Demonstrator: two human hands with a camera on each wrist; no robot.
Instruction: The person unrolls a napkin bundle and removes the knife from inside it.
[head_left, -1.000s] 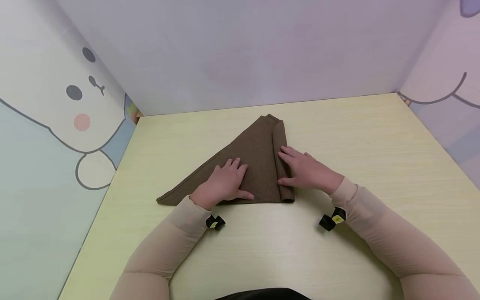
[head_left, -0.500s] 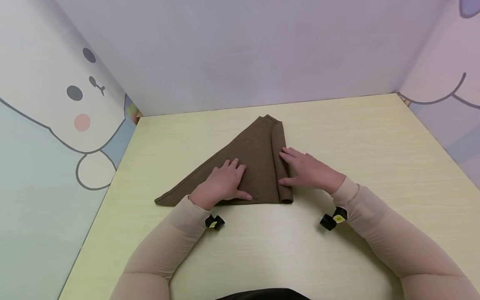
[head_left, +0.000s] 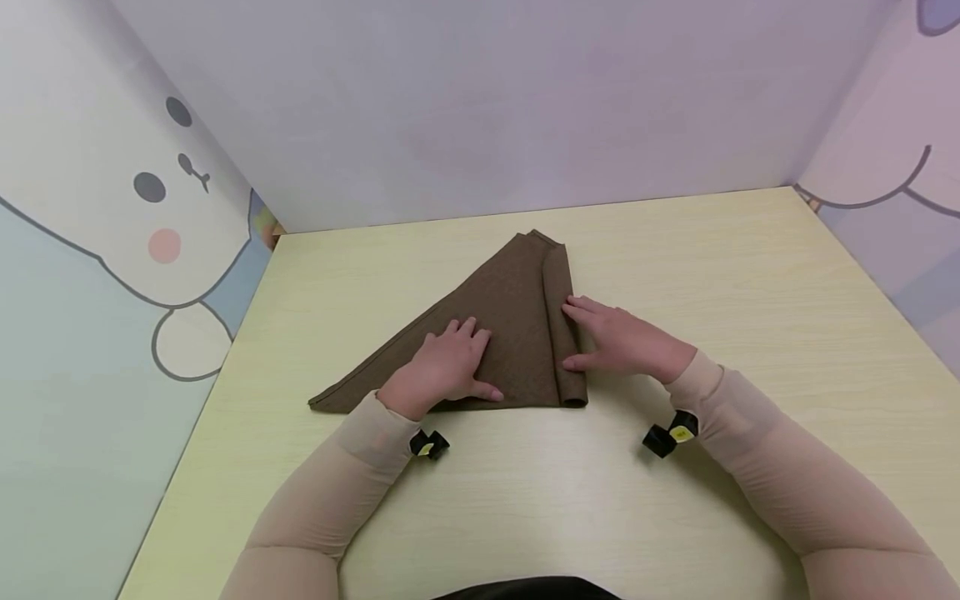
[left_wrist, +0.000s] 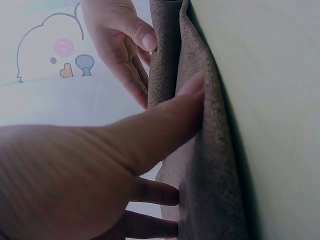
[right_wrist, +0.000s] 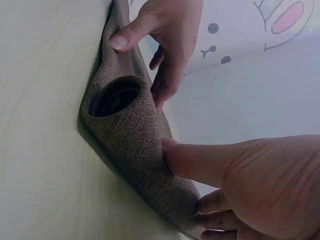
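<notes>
A brown cloth (head_left: pixel 517 333) lies on the table, folded into a triangle with its long point toward the left. Its right side is turned over into a roll (head_left: pixel 561 317); the hollow end of that roll (right_wrist: pixel 145 122) faces the right wrist camera. My left hand (head_left: pixel 446 362) rests spread on the cloth's lower middle, thumb near the front edge. Touching the roll from the right is my right hand (head_left: pixel 630 342), thumb and fingertips on its top and fingers fairly straight. In the left wrist view, the left thumb (left_wrist: pixel 165 125) presses on the cloth near its edge.
The pale wooden table (head_left: pixel 750 283) ends at a plain back wall (head_left: pixel 480 108). Side panels with cartoon animals (head_left: pixel 165 217) stand at left and right. A small black device sits on each wrist, such as the right one (head_left: pixel 671 433). Something black shows at the bottom edge.
The right hand has shifted slightly to the right along the roll. The cloth moved a touch left between the first two frames. The left hand stays nearly still.
</notes>
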